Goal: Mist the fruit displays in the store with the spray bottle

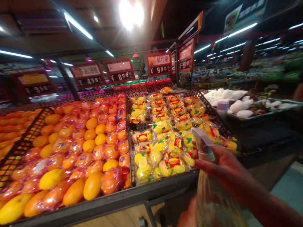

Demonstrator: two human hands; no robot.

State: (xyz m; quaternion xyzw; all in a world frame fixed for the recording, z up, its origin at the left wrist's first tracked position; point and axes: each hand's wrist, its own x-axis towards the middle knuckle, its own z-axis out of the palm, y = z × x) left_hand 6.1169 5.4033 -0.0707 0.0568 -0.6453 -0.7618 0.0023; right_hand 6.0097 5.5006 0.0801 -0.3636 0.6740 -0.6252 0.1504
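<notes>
My right hand (224, 169) is wrapped round the neck of a clear spray bottle (213, 206), fingers on its pale trigger head (203, 144). My left hand (187, 222) shows only in part at the bottom edge, cupped against the bottle's lower side. The bottle is upright in front of the produce stand, its nozzle turned toward the bagged lemons (166, 140) in the right bin. Wrapped oranges (91, 142) fill the bin to the left.
A black wire divider (129, 143) separates the bins, and the stand's dark front rim (96, 207) runs across below. Red price signs (159, 64) hang behind. A dark counter (259, 113) with white packages stands at right, with aisle floor (299, 192) beside it.
</notes>
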